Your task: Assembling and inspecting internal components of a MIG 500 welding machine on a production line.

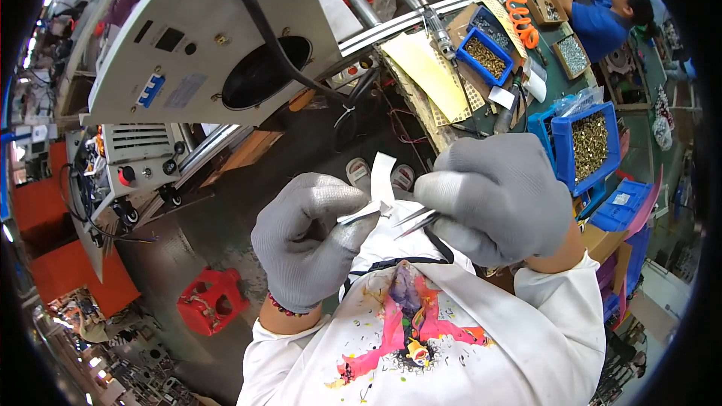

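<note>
My left hand [312, 237], in a grey knit glove, pinches a narrow white strip [383, 174] between thumb and forefinger. The strip bends, with one end standing up and another part lying along the fingertips. My right hand [500, 199], gloved the same way, is closed round a pair of metal tweezers [415, 223]. Their tips are slightly apart and point left, close to the strip; whether they touch it I cannot tell. Both hands are held in front of my white shirt [466, 331].
On the bench at right are blue bins [485, 56] of brass-coloured screws, yellow sheets [429, 79] and a screwdriver [514, 98]. Orange coiled hoses [519, 11] hang above. A large pale machine panel [199, 79] rises at left; a red stool [210, 301] stands below. A person in blue [602, 26] works beyond.
</note>
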A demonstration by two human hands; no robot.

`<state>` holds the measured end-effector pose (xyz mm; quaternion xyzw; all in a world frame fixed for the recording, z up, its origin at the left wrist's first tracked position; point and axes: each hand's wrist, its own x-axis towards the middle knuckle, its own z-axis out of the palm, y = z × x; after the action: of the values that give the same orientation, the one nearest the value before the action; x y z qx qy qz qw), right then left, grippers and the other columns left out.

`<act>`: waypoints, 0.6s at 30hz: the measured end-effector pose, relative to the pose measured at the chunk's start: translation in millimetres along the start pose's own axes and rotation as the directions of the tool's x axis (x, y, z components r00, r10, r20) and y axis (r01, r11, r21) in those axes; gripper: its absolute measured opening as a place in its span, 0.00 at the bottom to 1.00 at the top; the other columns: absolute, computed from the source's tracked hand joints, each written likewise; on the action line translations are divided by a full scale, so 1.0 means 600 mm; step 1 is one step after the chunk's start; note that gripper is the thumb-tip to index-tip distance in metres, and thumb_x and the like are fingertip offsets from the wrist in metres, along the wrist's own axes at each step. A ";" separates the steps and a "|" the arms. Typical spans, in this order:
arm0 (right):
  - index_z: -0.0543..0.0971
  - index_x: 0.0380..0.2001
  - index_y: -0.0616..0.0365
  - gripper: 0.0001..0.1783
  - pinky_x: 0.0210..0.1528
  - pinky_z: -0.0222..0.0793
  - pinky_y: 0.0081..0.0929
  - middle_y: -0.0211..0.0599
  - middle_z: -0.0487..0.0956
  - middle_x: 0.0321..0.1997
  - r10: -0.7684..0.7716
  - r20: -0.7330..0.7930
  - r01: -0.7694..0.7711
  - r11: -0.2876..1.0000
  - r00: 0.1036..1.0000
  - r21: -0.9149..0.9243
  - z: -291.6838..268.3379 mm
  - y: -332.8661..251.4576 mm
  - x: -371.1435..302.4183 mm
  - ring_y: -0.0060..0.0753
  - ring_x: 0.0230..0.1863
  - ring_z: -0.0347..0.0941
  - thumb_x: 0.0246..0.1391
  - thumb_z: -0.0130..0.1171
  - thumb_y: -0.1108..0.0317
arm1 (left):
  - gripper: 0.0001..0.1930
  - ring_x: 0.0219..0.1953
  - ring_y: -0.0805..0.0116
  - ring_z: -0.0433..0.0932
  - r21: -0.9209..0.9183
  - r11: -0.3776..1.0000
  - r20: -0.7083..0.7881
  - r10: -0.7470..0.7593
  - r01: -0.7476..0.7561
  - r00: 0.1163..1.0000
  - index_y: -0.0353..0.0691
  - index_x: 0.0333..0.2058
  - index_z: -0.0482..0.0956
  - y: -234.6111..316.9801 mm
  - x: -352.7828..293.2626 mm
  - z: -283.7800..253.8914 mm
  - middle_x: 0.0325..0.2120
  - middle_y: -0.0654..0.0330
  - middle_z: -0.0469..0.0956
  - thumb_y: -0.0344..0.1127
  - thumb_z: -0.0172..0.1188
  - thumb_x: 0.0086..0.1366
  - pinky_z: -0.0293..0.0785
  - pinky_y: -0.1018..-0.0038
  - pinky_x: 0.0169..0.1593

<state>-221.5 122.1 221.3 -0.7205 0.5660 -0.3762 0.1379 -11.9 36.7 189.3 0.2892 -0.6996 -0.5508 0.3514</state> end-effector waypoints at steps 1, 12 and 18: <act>0.78 0.35 0.46 0.10 0.13 0.62 0.29 0.30 0.70 0.19 -0.073 0.067 0.080 0.989 0.995 -0.123 0.001 -0.005 0.011 0.33 0.17 0.72 0.47 0.61 0.64 | 0.07 0.23 0.79 0.71 -0.007 1.000 0.009 -0.002 0.002 1.000 0.33 0.30 0.80 -0.001 0.001 -0.010 0.26 0.57 0.78 0.25 0.67 0.51 0.64 0.83 0.26; 0.81 0.33 0.55 0.14 0.14 0.58 0.24 0.29 0.72 0.19 -0.189 0.168 0.234 0.923 0.967 -0.307 0.071 -0.031 0.123 0.29 0.15 0.68 0.37 0.67 0.69 | 0.08 0.26 0.79 0.72 -0.158 0.974 0.042 -0.156 0.161 0.987 0.32 0.32 0.81 -0.025 0.022 -0.135 0.27 0.59 0.79 0.24 0.66 0.51 0.64 0.83 0.29; 0.79 0.29 0.48 0.06 0.14 0.59 0.20 0.22 0.70 0.18 -0.182 0.185 0.246 0.872 0.966 -0.423 0.105 -0.040 0.162 0.22 0.16 0.68 0.43 0.62 0.65 | 0.08 0.25 0.81 0.71 -0.138 0.972 0.041 -0.185 0.189 0.982 0.32 0.32 0.81 -0.038 0.037 -0.180 0.27 0.61 0.79 0.24 0.67 0.50 0.64 0.85 0.29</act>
<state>-152.9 26.0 231.1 -0.8156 0.5421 -0.1996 -0.0328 62.9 -47.3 186.7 0.3205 -0.6334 -0.6335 0.3078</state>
